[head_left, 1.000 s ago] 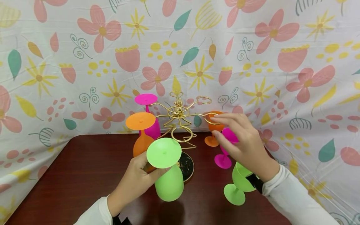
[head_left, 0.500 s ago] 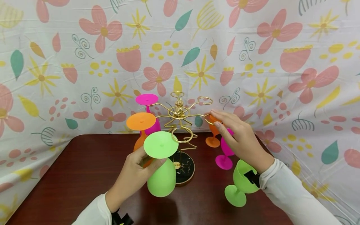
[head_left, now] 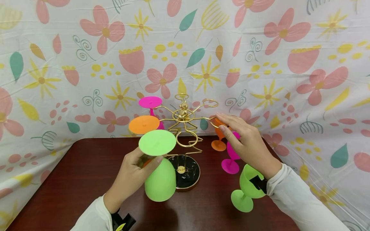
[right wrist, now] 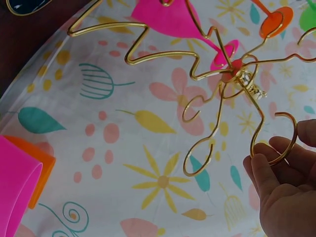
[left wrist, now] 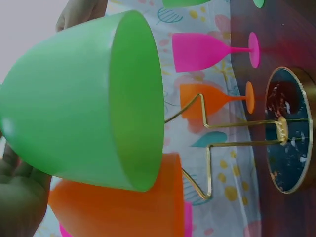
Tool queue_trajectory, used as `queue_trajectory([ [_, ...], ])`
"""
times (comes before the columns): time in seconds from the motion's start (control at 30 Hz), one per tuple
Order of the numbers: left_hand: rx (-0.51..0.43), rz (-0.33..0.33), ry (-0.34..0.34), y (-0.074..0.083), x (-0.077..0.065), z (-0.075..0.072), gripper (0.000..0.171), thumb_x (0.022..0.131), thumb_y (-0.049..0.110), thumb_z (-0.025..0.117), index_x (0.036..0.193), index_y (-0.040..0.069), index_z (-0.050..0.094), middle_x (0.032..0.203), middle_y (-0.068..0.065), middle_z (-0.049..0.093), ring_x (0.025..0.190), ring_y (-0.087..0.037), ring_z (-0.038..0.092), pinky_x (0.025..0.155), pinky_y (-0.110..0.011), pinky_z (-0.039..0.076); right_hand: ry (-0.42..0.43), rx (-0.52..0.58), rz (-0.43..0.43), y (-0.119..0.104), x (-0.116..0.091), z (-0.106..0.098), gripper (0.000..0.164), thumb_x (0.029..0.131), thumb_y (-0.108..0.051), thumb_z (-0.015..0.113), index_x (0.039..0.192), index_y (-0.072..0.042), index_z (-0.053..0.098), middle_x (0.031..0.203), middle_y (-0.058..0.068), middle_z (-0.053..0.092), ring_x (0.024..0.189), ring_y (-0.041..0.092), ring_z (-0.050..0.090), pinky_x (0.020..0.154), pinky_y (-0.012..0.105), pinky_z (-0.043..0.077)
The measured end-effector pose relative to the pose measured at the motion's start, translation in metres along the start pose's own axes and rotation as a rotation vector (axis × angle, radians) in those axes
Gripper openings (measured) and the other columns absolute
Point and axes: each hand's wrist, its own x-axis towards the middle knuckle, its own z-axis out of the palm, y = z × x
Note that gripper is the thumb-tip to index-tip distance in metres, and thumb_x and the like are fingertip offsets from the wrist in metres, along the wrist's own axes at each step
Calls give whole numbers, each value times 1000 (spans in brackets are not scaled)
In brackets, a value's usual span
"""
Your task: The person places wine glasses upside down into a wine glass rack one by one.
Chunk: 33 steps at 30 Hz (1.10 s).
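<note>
Hands, two: left hand (head_left: 131, 175) closed about the held green goblet (head_left: 160, 183) just beneath its foot, the stem hidden from me; right hand (head_left: 248, 139) with thumb and fingers pinching one loop of the gold rack (head_left: 183, 114), plainest in my right wrist view.

Backdrop cloth (head_left: 185, 32), one: white, with pink, yellow and teal floral print, hanging behind the table.

Table (head_left: 95, 179), one: dark red-brown, glossy.

Gold rack, one: wire arms ending in loops about a central hub, set on a round black base (head_left: 189, 174) with gold edging.

Held green goblet, one: upside down, foot uppermost, at the rack's left front; whether it touches the rack I cannot tell.

Goblets hung upside down on the rack's left side, two: orange goblet (head_left: 144, 124), partly covered by the held one; magenta goblet (head_left: 150, 102) behind it.

Goblets upright on the table at right, three, nearest first: second green goblet (head_left: 248, 181), second magenta goblet (head_left: 230, 166), second orange goblet (head_left: 218, 145).

Wrist straps (head_left: 258, 183), two: black, beside white cuffs (head_left: 101, 207).
</note>
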Motion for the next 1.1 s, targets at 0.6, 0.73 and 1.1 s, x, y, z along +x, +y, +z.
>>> queue_trajectory([
  [0.6,39,-154,-92,1,42,33,16,88,38,63,100,28,60,95,10,66,90,-6,62,80,-29,53,9,-7,4,0,-1,-1,39,91,-20,60,130,-19,56,131,-4,57,125,17,50,103,11,34],
  [0.73,52,-140,-117,0,41,35,18,87,39,63,98,27,58,92,10,66,88,-6,62,79,-28,53,15,-9,2,0,-2,-1,39,91,-19,61,130,-19,57,129,-4,58,125,18,50,102,9,33],
  [1.1,121,-31,-165,10,34,36,35,86,32,66,120,33,59,109,15,66,99,-5,65,84,-23,52,14,1,4,0,-1,0,40,90,-19,63,129,-21,57,129,-8,58,126,12,48,103,10,32],
])
